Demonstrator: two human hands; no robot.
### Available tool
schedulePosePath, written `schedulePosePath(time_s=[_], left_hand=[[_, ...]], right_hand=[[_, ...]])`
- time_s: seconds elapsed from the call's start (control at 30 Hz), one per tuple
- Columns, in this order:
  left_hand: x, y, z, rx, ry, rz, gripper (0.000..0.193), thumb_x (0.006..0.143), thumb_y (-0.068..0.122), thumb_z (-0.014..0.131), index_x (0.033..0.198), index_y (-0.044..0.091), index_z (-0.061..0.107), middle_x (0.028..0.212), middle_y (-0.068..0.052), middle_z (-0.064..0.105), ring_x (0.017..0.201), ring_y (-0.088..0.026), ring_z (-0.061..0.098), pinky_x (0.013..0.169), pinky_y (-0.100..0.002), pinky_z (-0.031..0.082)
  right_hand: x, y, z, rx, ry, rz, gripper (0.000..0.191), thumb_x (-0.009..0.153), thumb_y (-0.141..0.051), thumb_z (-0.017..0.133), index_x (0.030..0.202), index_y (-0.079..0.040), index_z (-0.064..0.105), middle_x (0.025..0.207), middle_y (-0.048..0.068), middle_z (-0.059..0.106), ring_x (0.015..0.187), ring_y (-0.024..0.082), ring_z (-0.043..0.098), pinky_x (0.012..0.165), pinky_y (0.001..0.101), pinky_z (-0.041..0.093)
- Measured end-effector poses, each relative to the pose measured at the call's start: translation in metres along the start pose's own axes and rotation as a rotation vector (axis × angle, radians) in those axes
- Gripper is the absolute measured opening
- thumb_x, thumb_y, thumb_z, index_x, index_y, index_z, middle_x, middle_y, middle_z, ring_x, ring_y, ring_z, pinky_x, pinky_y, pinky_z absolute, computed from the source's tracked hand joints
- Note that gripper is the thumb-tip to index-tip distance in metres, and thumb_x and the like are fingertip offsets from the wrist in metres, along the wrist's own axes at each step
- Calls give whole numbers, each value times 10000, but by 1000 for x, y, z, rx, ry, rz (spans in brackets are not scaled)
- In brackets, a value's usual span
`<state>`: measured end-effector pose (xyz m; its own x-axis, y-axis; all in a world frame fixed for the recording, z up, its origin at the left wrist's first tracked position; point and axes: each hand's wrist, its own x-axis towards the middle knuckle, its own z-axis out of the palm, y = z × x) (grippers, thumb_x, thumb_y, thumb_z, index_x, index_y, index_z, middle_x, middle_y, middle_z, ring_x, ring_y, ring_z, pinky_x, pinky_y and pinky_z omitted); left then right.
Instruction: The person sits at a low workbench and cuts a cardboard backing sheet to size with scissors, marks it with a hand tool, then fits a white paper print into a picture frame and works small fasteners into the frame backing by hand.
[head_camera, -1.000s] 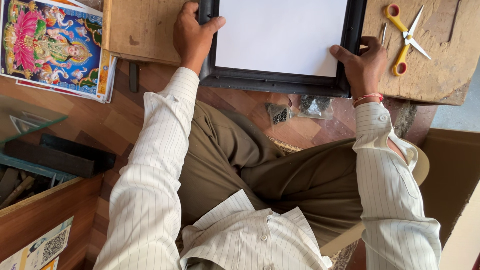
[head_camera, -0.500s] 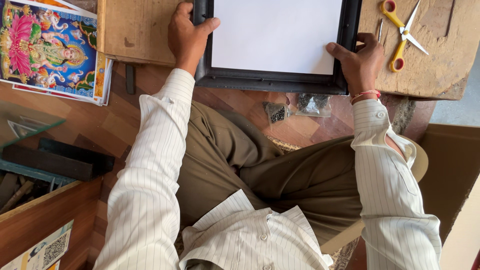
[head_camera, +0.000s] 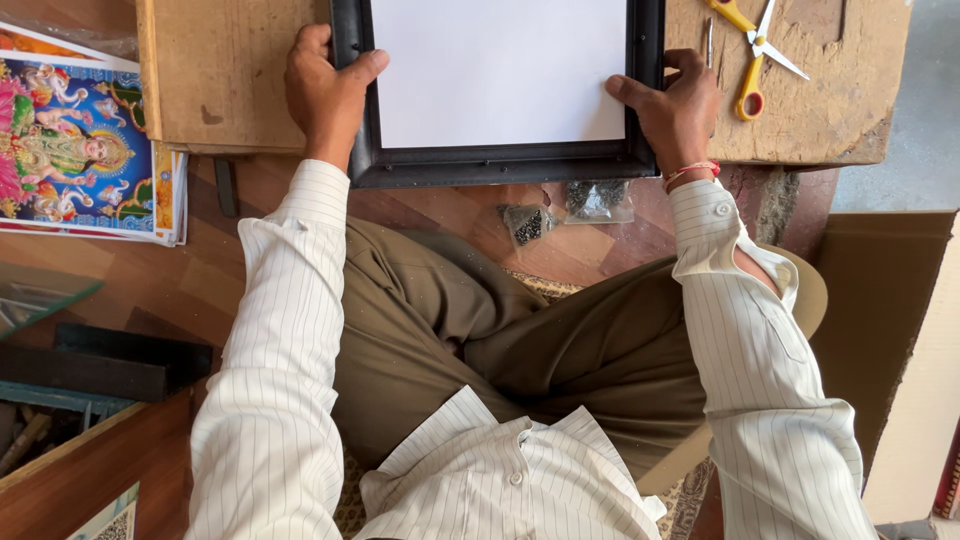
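Black rectangular picture frame (head_camera: 500, 165) with plain white sheet (head_camera: 498, 70) inside: lies flat on the worn wooden counter (head_camera: 225, 75), its near rail overhanging the counter's front edge, its far end cut off by the top of the view.

Left hand (head_camera: 325, 95): grip closed over the frame's left rail, thumb on the inner edge.

Right hand (head_camera: 675, 105): grip closed over the right rail, thumb resting on the white sheet.

Yellow-handled scissors (head_camera: 755, 45): open, on bare counter just right of the frame.

Colourful glossy religious prints (head_camera: 85, 150): stacked left, beside the counter.

Two small clear plastic packets (head_camera: 565, 210) of dark bits: on the reddish floor below the frame's near edge.
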<state>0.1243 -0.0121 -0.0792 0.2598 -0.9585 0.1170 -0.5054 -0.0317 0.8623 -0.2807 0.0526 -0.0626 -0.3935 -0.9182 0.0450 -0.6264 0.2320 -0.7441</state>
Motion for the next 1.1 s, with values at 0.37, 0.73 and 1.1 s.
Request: schedulePosePath(time_s=[0.37,0.73,1.1], left_hand=[[0,2,0,-5,-9,7,495,735,258,958,1100,47,700,908,-57,797,760,-164,767,690,-328,600],[-2,9,-2,-8,-29,-61,467,747,266,942,1093,67,701,895,-37,796,756,-155,763,675,-316,602],[-1,11,-2,26,-15,-43,529,729,270,954,1125,48,682,899,-46,789,764,-162,758,683,-336,592]], right_hand=[[-1,-5,-2,-51,14,-41,808,706,-371,1012,1214,138,644,984,296,729,851,308,767,774,377,622],[0,-6,-3,-118,12,-29,817,688,-419,997,1204,118,661,949,280,738,809,295,763,753,376,613],[-1,-8,-3,-89,8,-18,815,697,-406,995,1210,125,649,953,279,732,819,298,761,756,369,612]])
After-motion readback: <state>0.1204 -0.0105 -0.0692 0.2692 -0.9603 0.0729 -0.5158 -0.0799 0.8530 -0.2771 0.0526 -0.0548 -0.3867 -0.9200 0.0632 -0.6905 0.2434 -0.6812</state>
